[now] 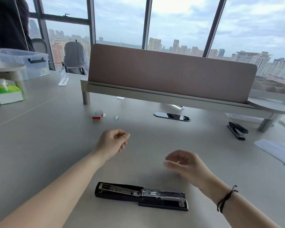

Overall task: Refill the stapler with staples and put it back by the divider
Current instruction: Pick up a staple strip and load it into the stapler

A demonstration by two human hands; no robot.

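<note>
A black stapler [141,195] lies folded fully open and flat on the grey desk near me, its metal staple channel facing up. My left hand [113,141] hovers above the desk beyond it, fingers loosely curled, holding nothing. My right hand [183,162] hovers to the right of the left one, fingers apart and empty. Farther back lie a red staple box [97,115] and two small strips of staples [116,118]. The brown divider [168,71] stands on a raised shelf at the back.
A second black stapler [237,130], closed, sits at the right under the shelf's end. White paper [276,151] lies at the right edge. A cable port [171,116] is set in the desk. A green tissue pack [7,94] and a clear storage box [23,61] stand at left.
</note>
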